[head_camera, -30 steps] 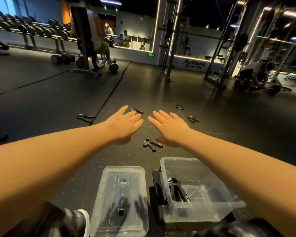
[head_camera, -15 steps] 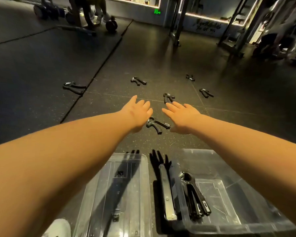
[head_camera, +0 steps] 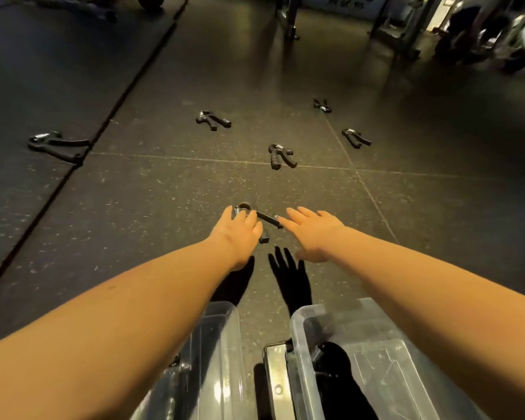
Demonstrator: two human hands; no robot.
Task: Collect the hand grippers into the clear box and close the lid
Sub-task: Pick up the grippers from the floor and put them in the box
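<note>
My left hand (head_camera: pixel 237 230) curls over the gripper (head_camera: pixel 265 218) on the floor (head_camera: pixel 164 207), my right hand (head_camera: pixel 314 234) spread just beside it.

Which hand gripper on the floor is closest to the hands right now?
The nearest hand gripper, partly under the fingers of the left hand; the other five lie farther out, untouched.
</note>
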